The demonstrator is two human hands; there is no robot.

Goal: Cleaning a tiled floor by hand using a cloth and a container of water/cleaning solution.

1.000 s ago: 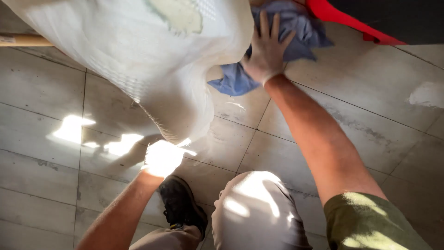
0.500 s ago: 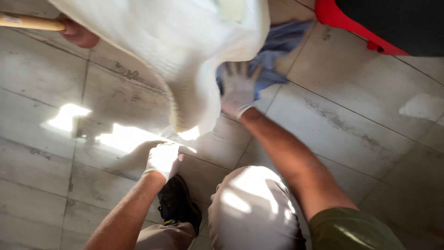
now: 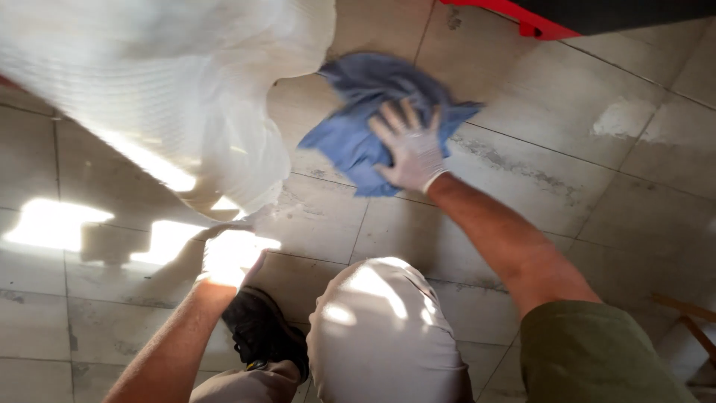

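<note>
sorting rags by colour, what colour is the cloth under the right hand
Blue. The cloth lies crumpled on the tile floor under the gloved right hand, clearest in the head view.

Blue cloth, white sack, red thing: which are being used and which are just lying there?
In use:
- blue cloth, under the right hand
- white sack, gripped by the left hand

Lying about:
- red thing
- wooden piece, at the right edge

Blue cloth [image 3: 356,142] crumpled on floor; white sack [image 3: 149,89] lifted.
</note>
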